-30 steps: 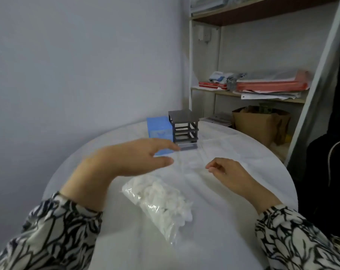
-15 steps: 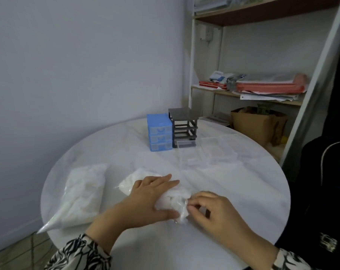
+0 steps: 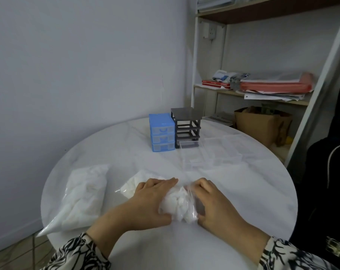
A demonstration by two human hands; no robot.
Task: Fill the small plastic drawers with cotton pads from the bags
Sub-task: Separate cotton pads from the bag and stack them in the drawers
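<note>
Both hands clamped on clear bag of cotton pads (image 3: 177,206) on white round table (image 3: 243,191): left hand (image 3: 149,199) gripping middle, right hand (image 3: 212,201) pinching end. Second bag (image 3: 83,193) left; blue drawer unit (image 3: 161,132), grey frame (image 3: 186,127), clear drawers (image 3: 221,152) beyond.

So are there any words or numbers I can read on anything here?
None can be read.
Red books on the shelf: cover print too blurred.
Papers under the red folder: too small.
Blue drawers, grey frame, bags of pads: no text shows.
</note>
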